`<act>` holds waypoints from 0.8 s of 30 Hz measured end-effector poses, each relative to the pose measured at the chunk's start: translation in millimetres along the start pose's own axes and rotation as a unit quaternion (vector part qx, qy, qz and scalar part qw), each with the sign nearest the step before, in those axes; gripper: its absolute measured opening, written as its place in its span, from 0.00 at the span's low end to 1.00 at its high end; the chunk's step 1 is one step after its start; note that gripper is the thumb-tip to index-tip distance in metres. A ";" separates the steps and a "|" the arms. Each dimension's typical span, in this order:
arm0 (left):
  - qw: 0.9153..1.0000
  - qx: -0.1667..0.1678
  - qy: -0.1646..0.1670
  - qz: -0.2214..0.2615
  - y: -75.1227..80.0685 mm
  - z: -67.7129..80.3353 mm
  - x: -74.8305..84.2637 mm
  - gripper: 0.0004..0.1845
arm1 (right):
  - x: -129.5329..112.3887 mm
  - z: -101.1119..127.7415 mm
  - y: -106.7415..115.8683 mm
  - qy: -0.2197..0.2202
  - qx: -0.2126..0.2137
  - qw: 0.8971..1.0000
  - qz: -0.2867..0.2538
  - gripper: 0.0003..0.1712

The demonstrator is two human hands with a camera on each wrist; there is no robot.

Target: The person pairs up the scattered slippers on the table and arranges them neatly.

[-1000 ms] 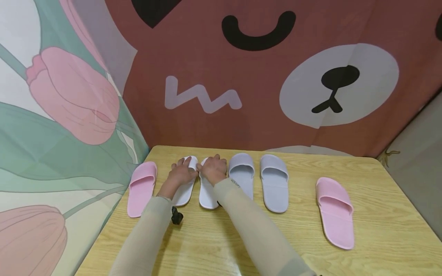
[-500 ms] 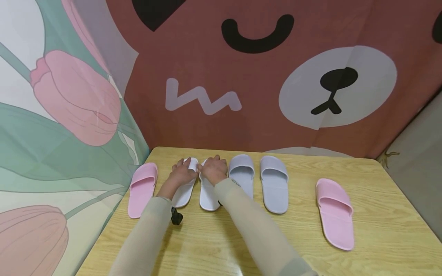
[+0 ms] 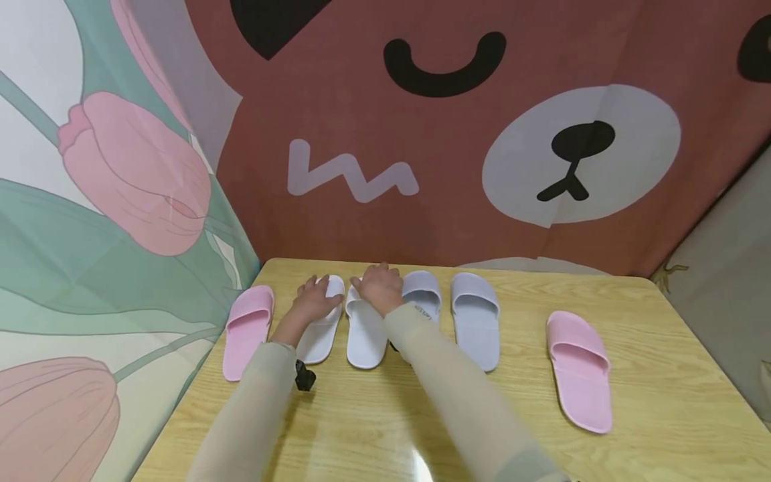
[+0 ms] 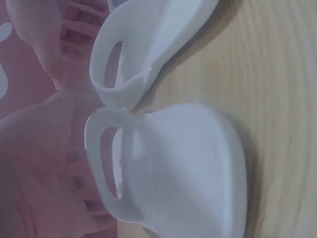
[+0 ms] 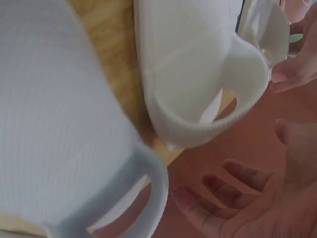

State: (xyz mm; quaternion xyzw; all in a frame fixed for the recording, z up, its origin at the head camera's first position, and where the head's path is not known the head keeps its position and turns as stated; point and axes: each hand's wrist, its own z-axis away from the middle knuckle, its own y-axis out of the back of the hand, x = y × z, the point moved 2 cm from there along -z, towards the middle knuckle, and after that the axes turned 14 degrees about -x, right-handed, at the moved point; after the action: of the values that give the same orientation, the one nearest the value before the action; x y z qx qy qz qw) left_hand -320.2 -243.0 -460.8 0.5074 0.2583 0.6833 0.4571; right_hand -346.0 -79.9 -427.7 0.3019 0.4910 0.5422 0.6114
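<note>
Two white slippers lie side by side on the wooden table: the left white slipper and the right white slipper. My left hand is over the strap of the left one, hiding part of it; whether it touches cannot be told. My right hand hovers by the toe of the right white slipper, partly covering its strap. In the right wrist view, that hand has loosely spread fingers holding nothing, apart from the right white slipper and a grey slipper.
Two pale grey slippers stand to the right; the left grey slipper is partly behind my right arm, the other grey slipper beside it. A pink slipper lies far left, another pink slipper far right. A bear-print cloth hangs behind the table.
My right hand has moved slightly up and right, uncovering more of the right white slipper. My left hand stays nearly in place. The head view has shifted slightly.
</note>
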 end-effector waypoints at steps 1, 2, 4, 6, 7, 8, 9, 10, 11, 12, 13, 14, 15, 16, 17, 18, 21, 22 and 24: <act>1.000 0.003 0.000 -0.003 1.0 0.7 0.6 0.41 | 2.0 -0.1 2.1 0.000 0.002 1.000 0.003 0.38; 1.000 0.007 -0.002 -0.008 2.1 1.7 1.6 0.41 | 3.7 -0.5 4.1 0.000 0.003 1.000 0.004 0.38; 1.000 0.014 -0.004 -0.014 4.6 3.8 3.7 0.40 | 6.6 -1.1 7.9 0.001 0.007 1.000 0.005 0.39; 1.000 0.017 -0.005 -0.016 6.5 5.1 4.5 0.41 | 9.5 -1.2 11.0 0.005 0.011 1.000 0.009 0.39; 1.000 0.019 -0.007 -0.018 7.0 5.4 5.0 0.41 | 11.0 -0.9 12.3 0.006 0.013 1.000 0.010 0.38; 1.000 0.022 -0.009 -0.021 7.4 5.8 5.6 0.41 | 12.3 -0.2 13.6 0.007 0.014 1.000 0.008 0.38; 0.999 0.024 -0.011 -0.019 8.0 6.0 6.1 0.41 | 13.6 0.5 14.7 0.008 0.015 1.000 0.007 0.38; 0.999 0.026 -0.012 -0.018 8.5 6.0 6.4 0.41 | 14.9 0.8 15.5 0.008 0.015 1.000 0.007 0.38; 0.999 0.031 -0.014 -0.019 9.0 6.2 7.2 0.41 | 16.1 1.2 16.3 0.008 0.014 1.000 0.007 0.38; 0.999 0.034 -0.015 -0.018 9.6 6.6 8.2 0.41 | 17.2 1.8 17.1 0.007 0.014 1.000 0.006 0.38; 0.999 0.039 -0.016 -0.019 10.2 7.1 9.3 0.41 | 18.3 2.3 17.7 0.007 0.014 1.000 0.004 0.38; 0.999 0.042 -0.016 -0.017 10.9 7.9 10.5 0.41 | 19.3 2.8 18.5 0.007 0.013 1.000 0.003 0.38; 0.999 0.045 -0.016 -0.016 11.6 8.8 11.8 0.41 | 20.4 3.2 19.1 0.007 0.013 1.000 0.003 0.38; 0.999 0.047 -0.017 -0.017 12.0 9.7 13.0 0.41 | 21.4 3.9 19.8 0.007 0.012 1.000 0.002 0.38; 0.999 0.047 -0.017 -0.017 12.4 10.5 14.2 0.41 | 22.4 4.8 20.4 0.007 0.012 1.000 0.001 0.37; 0.999 0.046 -0.017 -0.016 12.8 11.5 15.2 0.41 | 23.5 5.7 21.0 0.007 0.010 1.000 0.000 0.37; 0.999 0.042 -0.017 -0.017 13.6 13.9 17.1 0.40 | 26.4 8.6 22.5 0.007 0.007 1.000 -0.004 0.35; 0.999 0.042 -0.016 -0.019 13.9 14.4 17.3 0.40 | 27.4 9.6 22.9 0.007 0.005 1.000 -0.006 0.35; 0.999 0.043 -0.014 -0.027 14.3 14.9 17.1 0.40 | 29.7 11.1 23.5 0.007 0.004 1.000 -0.009 0.34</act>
State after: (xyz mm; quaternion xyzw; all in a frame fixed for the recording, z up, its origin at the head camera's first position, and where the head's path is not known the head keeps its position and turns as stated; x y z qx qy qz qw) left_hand -312.7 -235.9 -436.1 0.5291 0.2940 0.6518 0.4569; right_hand -346.4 -44.1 -410.9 0.2959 0.5002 0.5369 0.6115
